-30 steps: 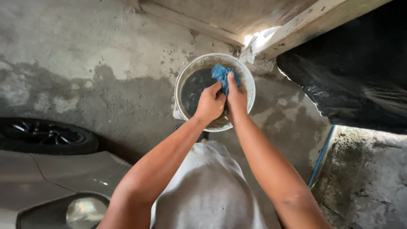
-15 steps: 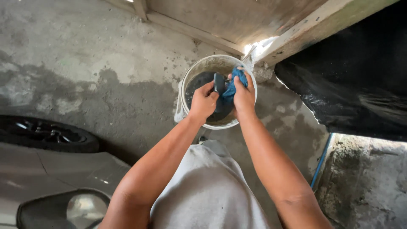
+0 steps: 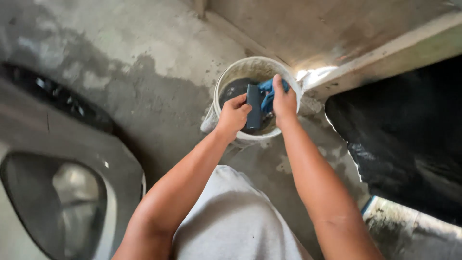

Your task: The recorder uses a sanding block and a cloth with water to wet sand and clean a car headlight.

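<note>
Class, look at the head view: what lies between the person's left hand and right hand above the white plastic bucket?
A dark flat rectangular block, held upright by the left hand, and bunched blue cloth gripped by the right hand.

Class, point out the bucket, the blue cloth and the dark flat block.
bucket (image 3: 226, 79): head view, left rim.
blue cloth (image 3: 267, 89): head view, bunched folds.
dark flat block (image 3: 253, 107): head view, its face.
</note>
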